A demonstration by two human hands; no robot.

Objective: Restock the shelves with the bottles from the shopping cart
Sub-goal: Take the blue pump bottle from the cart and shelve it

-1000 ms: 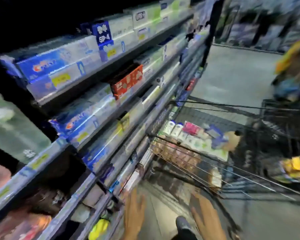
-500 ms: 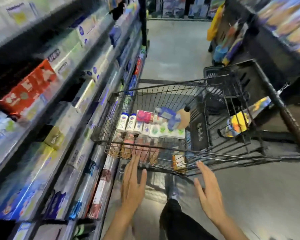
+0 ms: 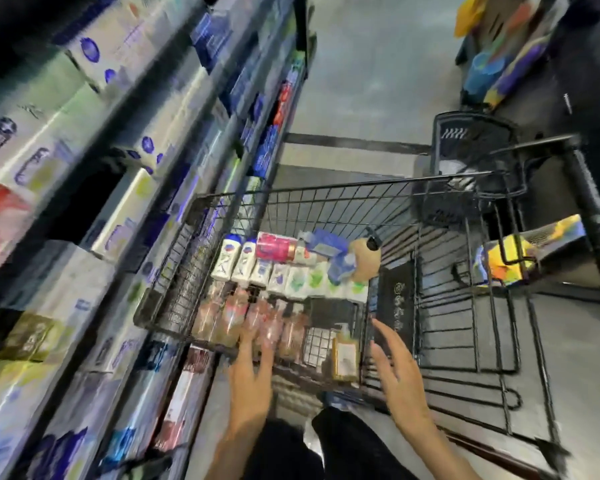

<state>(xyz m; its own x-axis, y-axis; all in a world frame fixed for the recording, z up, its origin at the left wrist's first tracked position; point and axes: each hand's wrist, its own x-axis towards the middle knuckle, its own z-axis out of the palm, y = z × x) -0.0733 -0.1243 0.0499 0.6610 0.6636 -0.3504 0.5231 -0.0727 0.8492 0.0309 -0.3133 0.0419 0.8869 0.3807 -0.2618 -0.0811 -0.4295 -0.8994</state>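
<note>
My left hand (image 3: 252, 372) and right hand (image 3: 400, 374) are apart, empty; pink bottles (image 3: 253, 322) look rigid, slick: I grip mid-body.

A grey concrete floor (image 3: 371, 84) runs up the aisle, crossed by a dark strip (image 3: 354, 144). At the upper right a dark display stand (image 3: 582, 74) holds blurred yellow, blue and purple goods (image 3: 492, 60). A black plastic basket-like object (image 3: 471, 147) sits below it.
</note>
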